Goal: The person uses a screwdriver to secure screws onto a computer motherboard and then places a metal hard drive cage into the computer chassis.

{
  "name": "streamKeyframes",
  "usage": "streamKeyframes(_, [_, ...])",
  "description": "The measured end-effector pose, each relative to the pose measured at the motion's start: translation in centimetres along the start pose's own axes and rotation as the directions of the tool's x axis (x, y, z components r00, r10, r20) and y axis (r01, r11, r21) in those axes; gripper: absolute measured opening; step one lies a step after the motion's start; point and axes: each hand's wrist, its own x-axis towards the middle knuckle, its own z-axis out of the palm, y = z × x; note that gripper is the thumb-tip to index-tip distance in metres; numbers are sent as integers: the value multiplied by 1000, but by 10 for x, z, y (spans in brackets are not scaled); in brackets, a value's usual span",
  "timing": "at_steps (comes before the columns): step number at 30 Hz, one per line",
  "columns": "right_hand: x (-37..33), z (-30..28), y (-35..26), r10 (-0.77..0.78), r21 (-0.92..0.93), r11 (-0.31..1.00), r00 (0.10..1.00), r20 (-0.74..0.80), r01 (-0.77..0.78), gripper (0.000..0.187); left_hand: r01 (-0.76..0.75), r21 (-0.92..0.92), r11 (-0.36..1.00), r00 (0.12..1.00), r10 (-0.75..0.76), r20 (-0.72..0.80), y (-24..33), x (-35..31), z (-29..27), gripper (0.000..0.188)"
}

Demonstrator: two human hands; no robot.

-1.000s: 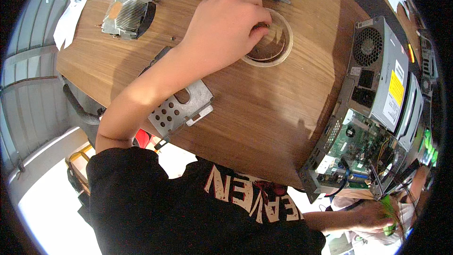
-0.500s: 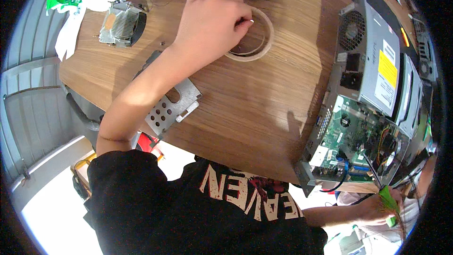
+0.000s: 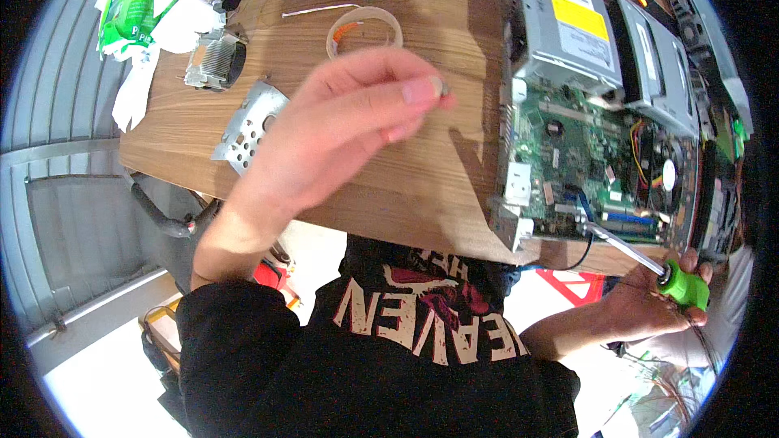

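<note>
Above the wooden table (image 3: 389, 186), the left hand (image 3: 341, 130) has its fingers (image 3: 418, 91) pinching a tiny screw (image 3: 443, 89), light, hard, easily dropped, best held by its head; its pointing is too small to tell. The right hand (image 3: 649, 304) wraps its fingers around the green handle of a screwdriver (image 3: 649, 264), stiff and light, long axis running up-left, tip toward the open computer case (image 3: 600, 138).

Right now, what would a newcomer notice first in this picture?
The raised left hand fills the middle, pinching a tiny silver screw above the brown wooden table. At the lower right, the right hand holds a green-handled screwdriver whose tip touches the opened grey metal computer case. A clear tape ring lies behind.
</note>
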Motion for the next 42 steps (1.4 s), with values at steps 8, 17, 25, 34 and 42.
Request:
streamKeyframes(8, [-34, -12, -7, -170, 32, 985, 981, 98, 168, 55, 209, -373, 904, 975, -162, 155, -70, -5, 57, 16])
streamKeyframes(17, [-48, -31, -21, -74, 47, 996, 997, 37, 72, 55, 337, -117, 934, 937, -321, 137, -71, -2, 74, 15])
streamKeyframes(25, [-49, -28, -15, -97, 26, 995, 995, 0, 97, 58, 316, -122, 941, 939, -291, 182, -74, 0, 76, 22])
streamKeyframes(34, [-48, -25, -6, -173, 102, 981, 984, 47, 167, 52, 255, -52, 965, 966, -252, 56, -71, 5, 86, 17])
streamKeyframes(42, [-46, -40, 4, -130, 140, 981, 991, -39, 134, 53, 150, 184, 971, 988, -144, -48, -74, 6, 89, 17])
